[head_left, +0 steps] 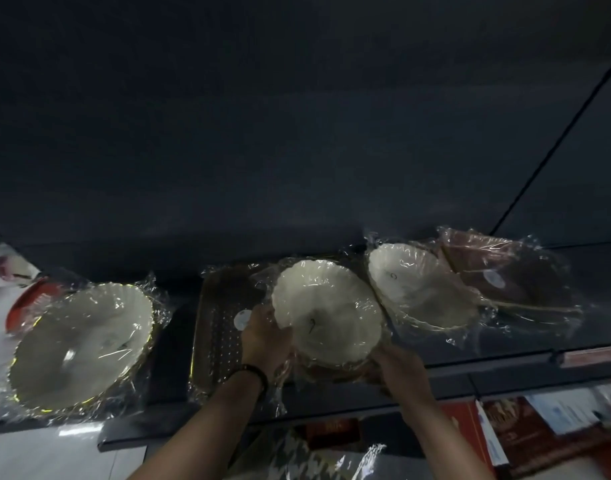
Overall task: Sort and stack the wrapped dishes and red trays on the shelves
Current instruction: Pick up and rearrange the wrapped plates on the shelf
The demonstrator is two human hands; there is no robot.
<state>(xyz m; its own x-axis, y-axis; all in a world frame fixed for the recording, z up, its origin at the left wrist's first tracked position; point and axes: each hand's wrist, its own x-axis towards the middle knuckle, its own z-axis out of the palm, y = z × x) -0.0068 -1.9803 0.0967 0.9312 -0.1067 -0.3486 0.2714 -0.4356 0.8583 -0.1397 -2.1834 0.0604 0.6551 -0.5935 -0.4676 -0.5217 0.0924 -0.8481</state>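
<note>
both hands gripping 1 wrapped white dish (326, 311), left hand (264, 336) on its left rim, right hand (399, 370) curled under its lower right edge, another wrapped dish (418, 289) just right, patterned tray (217, 323) under the left side

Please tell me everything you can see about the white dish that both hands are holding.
The white dish is round and shallow with a scalloped rim, sealed in clear, crinkled plastic wrap. It tilts toward the camera above the dark shelf. The left hand grips its left edge; the right hand holds its lower right side.
</note>
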